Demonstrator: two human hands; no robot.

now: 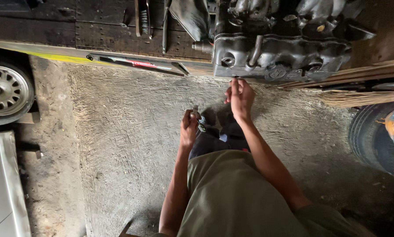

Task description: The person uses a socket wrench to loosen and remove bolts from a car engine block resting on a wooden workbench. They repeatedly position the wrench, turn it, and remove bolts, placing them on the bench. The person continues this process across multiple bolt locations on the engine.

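Note:
A dark, greasy engine block [280, 52] rests on the edge of a black wooden platform [96, 30] ahead of me. My right hand [240, 97] reaches up to the block's lower edge, fingertips touching a small part there. My left hand [189, 127] hangs lower, above the concrete floor, closed around a small metal tool [198, 118] with a bluish tip sticking out past the fingers. Between my arms I see my olive shirt and dark trousers.
A car wheel with a silver rim [6, 90] stands at the left, beside a white body panel [1, 184]. A black tyre [374, 140] sits at the right, a straw broom [363, 97] above it. Several tools [144, 19] lie on the platform.

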